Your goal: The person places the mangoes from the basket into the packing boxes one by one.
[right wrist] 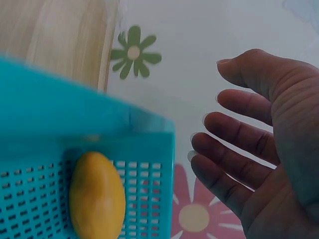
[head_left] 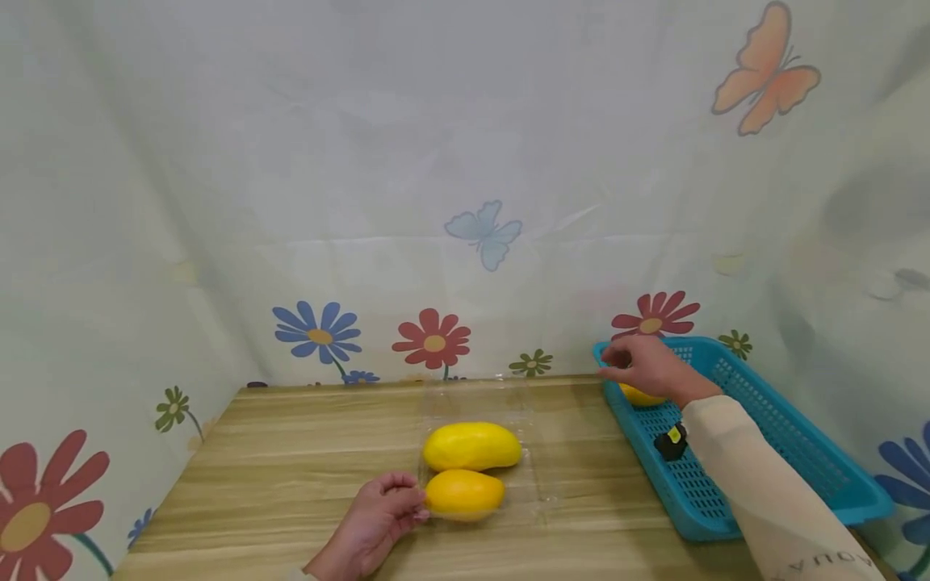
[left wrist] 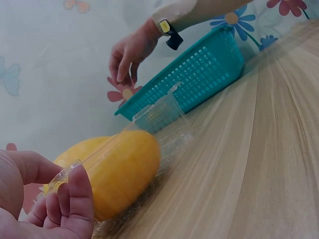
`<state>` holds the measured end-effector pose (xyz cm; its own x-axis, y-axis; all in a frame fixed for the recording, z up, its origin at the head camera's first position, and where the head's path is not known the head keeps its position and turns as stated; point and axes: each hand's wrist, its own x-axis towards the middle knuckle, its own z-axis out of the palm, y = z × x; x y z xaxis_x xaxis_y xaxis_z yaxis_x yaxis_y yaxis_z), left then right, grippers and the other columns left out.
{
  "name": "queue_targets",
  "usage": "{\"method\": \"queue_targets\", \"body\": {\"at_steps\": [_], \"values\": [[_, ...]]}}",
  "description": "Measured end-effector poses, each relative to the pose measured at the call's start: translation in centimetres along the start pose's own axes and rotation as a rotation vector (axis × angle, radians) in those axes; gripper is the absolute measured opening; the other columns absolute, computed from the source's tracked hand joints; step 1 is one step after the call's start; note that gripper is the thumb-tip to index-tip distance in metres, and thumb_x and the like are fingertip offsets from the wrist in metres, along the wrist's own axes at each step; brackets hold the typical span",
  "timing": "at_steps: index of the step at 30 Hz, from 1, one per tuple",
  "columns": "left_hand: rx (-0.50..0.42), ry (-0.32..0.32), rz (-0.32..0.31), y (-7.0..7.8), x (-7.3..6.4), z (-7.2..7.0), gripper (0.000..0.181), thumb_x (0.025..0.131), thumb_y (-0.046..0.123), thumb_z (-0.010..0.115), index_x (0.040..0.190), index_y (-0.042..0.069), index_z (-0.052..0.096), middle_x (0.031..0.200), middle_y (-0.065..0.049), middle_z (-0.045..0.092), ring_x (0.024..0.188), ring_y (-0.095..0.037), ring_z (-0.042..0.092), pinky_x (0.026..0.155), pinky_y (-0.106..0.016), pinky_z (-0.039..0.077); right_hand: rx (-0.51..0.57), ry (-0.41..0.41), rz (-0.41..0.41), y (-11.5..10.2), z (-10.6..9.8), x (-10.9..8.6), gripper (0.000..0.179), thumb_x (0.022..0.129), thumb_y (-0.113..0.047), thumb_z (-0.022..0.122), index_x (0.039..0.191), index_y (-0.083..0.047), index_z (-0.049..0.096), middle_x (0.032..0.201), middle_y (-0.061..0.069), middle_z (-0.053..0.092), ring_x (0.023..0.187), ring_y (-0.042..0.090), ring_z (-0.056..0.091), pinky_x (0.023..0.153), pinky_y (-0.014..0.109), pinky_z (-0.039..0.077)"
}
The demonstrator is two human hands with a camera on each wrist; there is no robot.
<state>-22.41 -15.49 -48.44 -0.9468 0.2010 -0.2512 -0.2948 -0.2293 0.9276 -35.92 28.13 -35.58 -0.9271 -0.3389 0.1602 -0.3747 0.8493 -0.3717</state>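
My left hand [head_left: 374, 520] pinches the left edge of a clear plastic container [head_left: 536, 484] between thumb and fingers. Inside it lie two yellow mangoes, a longer bright one [head_left: 472, 446] behind and a more orange one [head_left: 465, 495] in front. Over the far end of a blue perforated basket [head_left: 821, 476] hovers my right hand [head_left: 647, 367], fingers spread and loosely bent, holding nothing. Another mango [right wrist: 97, 196] rests in the basket, below that hand; in the head view the hand partly covers it.
The wood-grain table [head_left: 291, 452] extends left of the container. A pale curtain [head_left: 363, 161] printed with flowers and butterflies stands behind and at both sides. A black wrist device [left wrist: 174, 40] with a yellow mark hangs at my right wrist, over the basket.
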Motion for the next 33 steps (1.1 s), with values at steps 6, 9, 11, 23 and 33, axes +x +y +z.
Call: {"method": "queue_targets", "body": {"at_steps": [6,9,11,23,33], "values": [[-0.002,0.000,0.009,0.1,0.1,0.1,0.031,0.093,0.004,0.068,0.115,-0.002,0.048,0.089,-0.001,0.060,0.079,-0.013,0.066,0.080,-0.027,0.061,-0.041,-0.033,0.048,2.0,-0.6,0.8,0.033,0.092,-0.026,0.077,0.116,-0.004,0.072,0.100,0.007,0.074,0.088,0.020,0.064,0.082,0.041,0.063],[-0.005,0.002,0.014,0.2,0.1,0.2,0.029,0.093,0.003,0.068,0.114,-0.002,0.048,0.087,0.000,0.061,0.078,-0.013,0.066,0.080,-0.027,0.061,-0.048,-0.046,0.060,2.8,-0.6,1.0,0.033,0.092,-0.026,0.077,0.116,-0.004,0.072,0.101,0.007,0.074,0.089,0.020,0.063,0.082,0.040,0.063],[-0.004,0.002,0.018,0.2,0.1,0.2,0.028,0.093,0.003,0.067,0.113,-0.002,0.048,0.086,0.001,0.060,0.078,-0.013,0.066,0.080,-0.027,0.061,-0.049,-0.048,0.066,3.3,-0.6,1.0,0.032,0.092,-0.026,0.078,0.115,-0.005,0.072,0.102,0.008,0.074,0.091,0.020,0.064,0.083,0.041,0.063],[-0.019,0.006,-0.002,0.5,0.3,0.2,0.029,0.095,0.003,0.066,0.117,-0.002,0.047,0.086,0.000,0.061,0.077,-0.013,0.065,0.079,-0.027,0.061,-0.037,-0.166,0.132,6.4,0.6,1.2,0.043,0.091,-0.020,0.077,0.127,0.002,0.066,0.126,0.026,0.068,0.112,0.041,0.064,0.097,0.056,0.058],[-0.016,0.000,0.001,0.5,0.3,0.0,0.027,0.095,0.003,0.066,0.115,-0.002,0.048,0.084,0.000,0.061,0.077,-0.013,0.065,0.079,-0.027,0.060,-0.089,-0.244,0.214,7.7,0.9,0.8,0.057,0.086,-0.018,0.081,0.135,0.002,0.060,0.134,0.030,0.060,0.114,0.046,0.057,0.101,0.063,0.052]]}}
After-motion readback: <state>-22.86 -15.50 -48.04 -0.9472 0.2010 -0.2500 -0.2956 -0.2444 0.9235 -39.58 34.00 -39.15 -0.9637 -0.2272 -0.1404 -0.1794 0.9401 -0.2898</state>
